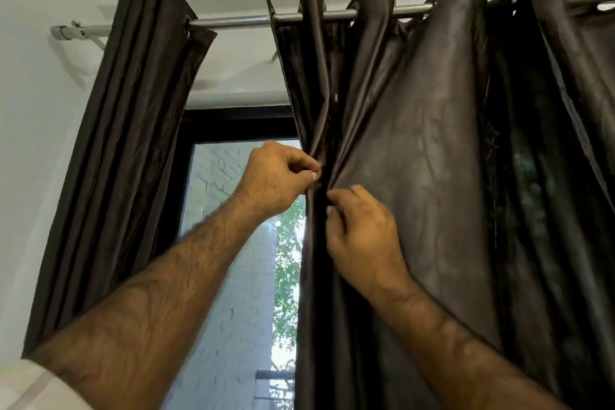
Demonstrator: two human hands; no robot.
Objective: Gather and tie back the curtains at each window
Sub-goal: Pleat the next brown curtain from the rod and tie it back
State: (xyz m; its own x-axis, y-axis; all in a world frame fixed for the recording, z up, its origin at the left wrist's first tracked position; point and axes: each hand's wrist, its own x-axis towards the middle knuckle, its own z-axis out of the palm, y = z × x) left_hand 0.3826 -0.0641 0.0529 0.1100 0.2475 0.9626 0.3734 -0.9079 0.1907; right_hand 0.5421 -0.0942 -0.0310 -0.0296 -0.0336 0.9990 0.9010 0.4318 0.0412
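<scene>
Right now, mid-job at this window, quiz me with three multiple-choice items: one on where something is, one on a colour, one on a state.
1. Where do both hands meet the right curtain?
A. at its top eyelets
B. at its left edge, partway down
C. at its far right fold

2. What colour are the curtains?
A. dark brown
B. white
C. pale green

3. How does the left curtain hang?
A. spread flat across the glass
B. off the rod, on the floor
C. bunched in tight folds at the left end of the rod

Key: 1 B, the left hand and right hand both pinch the edge fold beside the window. 2 A, both panels are dark brown with a sheen. 3 C, its pleats stack close beside the wall bracket.
</scene>
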